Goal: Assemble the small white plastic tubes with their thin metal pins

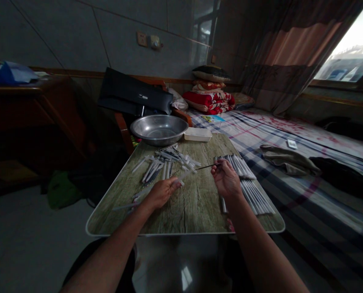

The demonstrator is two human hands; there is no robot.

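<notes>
My left hand (pixel 165 190) is closed around a whitish translucent tube (pixel 185 175) over the middle of the table. A thin dark rod (pixel 206 167) is pinched in the fingers of my right hand (pixel 225 177). Its left end points at the tube; whether the two touch I cannot tell. Beyond my left hand lies a loose pile of pale tubes and dark thin pieces (pixel 161 162). Beside my right hand, slim whitish sticks with dark tips lie side by side in an upper row (pixel 240 167) and a lower row (pixel 257 197).
A wide metal basin (pixel 159 127) and a shallow white plastic tray (pixel 198 134) stand at the far edge of the wood-patterned table (pixel 196 215). Behind them a black case (pixel 132 95) rests on a chair. A bed with a checked sheet (pixel 245 134) adjoins the table on the right.
</notes>
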